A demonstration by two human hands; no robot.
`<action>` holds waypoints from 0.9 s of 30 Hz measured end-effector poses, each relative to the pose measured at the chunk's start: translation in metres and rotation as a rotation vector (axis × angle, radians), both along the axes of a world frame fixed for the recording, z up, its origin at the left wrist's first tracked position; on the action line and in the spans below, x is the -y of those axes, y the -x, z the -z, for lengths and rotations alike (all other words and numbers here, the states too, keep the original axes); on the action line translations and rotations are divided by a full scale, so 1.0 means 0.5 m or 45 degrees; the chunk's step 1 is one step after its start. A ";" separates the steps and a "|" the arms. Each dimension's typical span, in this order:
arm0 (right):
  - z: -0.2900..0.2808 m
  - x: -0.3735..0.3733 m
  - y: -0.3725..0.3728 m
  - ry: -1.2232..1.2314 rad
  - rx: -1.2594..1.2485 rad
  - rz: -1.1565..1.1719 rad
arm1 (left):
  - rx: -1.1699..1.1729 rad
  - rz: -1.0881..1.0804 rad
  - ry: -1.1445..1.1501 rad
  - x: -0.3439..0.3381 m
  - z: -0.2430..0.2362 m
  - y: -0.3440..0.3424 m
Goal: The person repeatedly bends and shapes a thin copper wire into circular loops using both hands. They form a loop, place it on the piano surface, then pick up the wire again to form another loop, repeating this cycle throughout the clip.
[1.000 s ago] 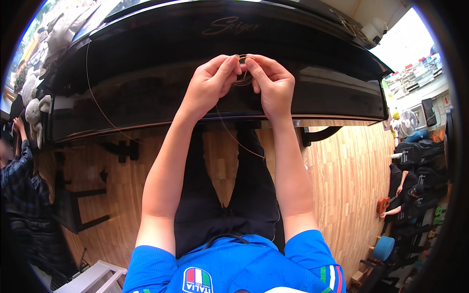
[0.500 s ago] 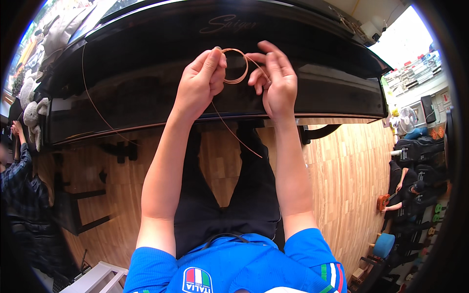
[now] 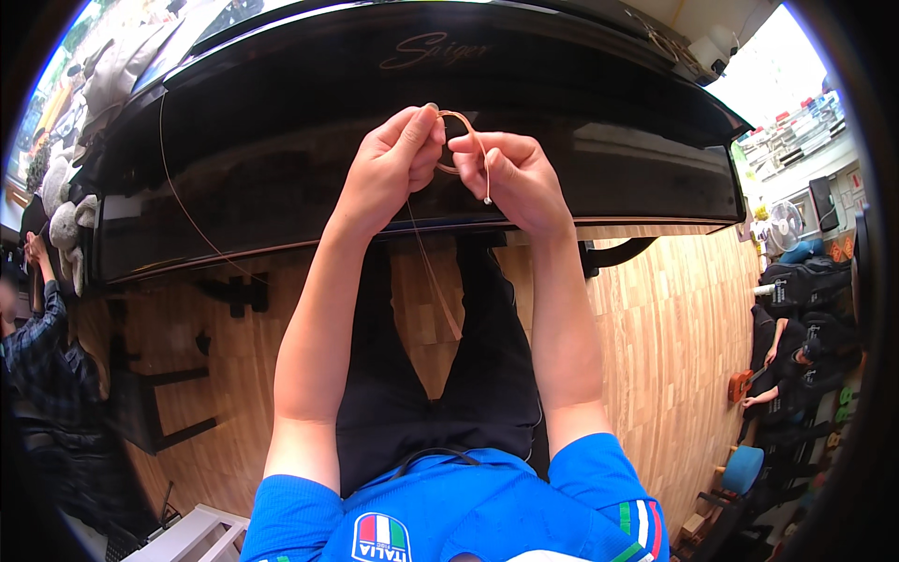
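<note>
A copper-coloured guitar string point(image 3: 467, 123), wound into a small loop, is held between my two hands in front of the black piano. My left hand point(image 3: 393, 164) pinches the loop's left side between thumb and fingers. On the opposite side, my right hand point(image 3: 515, 178) has closed its fingers on the loop. The string's ball end point(image 3: 488, 200) hangs by the right thumb. Below the left hand, a loose tail trails down over my legs, blurred by motion. My fingers hide part of the loop.
The glossy black piano point(image 3: 609, 108) spans the space ahead. Another thin wire point(image 3: 176, 192) curves over its left part. A plush toy point(image 3: 67, 225) sits at the far left beside a person in a plaid sleeve point(image 3: 45, 323). Someone at right holds a small guitar point(image 3: 740, 385).
My right hand has moved in from open, spread fingers and closed on the loop. The ball end now shows beneath it. The loose tail has swung to the left.
</note>
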State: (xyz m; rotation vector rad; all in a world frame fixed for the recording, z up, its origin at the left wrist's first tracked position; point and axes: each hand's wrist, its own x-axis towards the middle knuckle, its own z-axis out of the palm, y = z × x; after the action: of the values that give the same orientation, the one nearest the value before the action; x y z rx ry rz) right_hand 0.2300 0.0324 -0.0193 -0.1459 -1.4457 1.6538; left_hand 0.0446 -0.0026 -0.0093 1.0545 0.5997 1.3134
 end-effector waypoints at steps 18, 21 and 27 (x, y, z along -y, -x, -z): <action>-0.022 0.027 0.050 0.009 0.120 0.988 | 0.000 -0.154 -0.006 0.003 -0.007 -0.004; -0.023 0.028 0.045 0.056 0.088 1.027 | 0.089 -0.140 0.003 0.001 -0.005 0.001; -0.031 0.031 0.039 -0.083 0.326 0.646 | 0.174 -0.101 0.021 0.000 -0.003 0.010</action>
State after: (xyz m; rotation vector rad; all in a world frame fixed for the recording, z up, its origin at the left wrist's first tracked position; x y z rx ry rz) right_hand 0.2106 0.0169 -0.0041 -0.6523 -1.4934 1.2002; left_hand 0.0396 -0.0027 -0.0076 0.9271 0.5526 1.4351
